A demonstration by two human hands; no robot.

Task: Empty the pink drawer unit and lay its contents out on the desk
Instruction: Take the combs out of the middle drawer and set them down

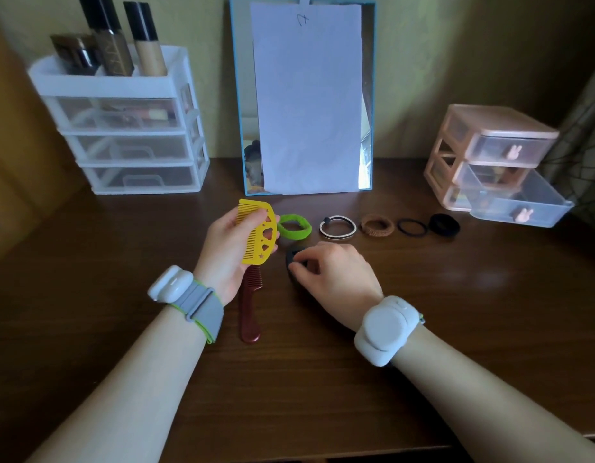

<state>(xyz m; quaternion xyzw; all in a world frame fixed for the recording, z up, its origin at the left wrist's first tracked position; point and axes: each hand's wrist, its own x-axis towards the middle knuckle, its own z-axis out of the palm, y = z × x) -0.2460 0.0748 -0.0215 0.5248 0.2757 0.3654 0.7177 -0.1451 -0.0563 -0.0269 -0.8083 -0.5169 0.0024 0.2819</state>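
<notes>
Dark wooden desk point(456, 295) against a yellow-green wall, with the pink drawer unit point(490, 162) at right rear.
Left hand point(229, 252) grasps the yellow comb point(260, 233), long axis pointing away, left of the unit; right hand point(336, 269) pinches a dark object point(291, 259).

One handwritten mark, like a "t", atop the white paper point(308, 98) over the mirror point(368, 95)

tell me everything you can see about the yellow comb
The yellow comb looks like thin, flat plastic, with fine teeth along one edge and a curved back edge pierced by heart and star cut-outs. The left hand holds it raised above the desk, tilted roughly upright, fingers behind it and thumb on the front. It overlaps the green hair band in view; contact cannot be told.
</notes>
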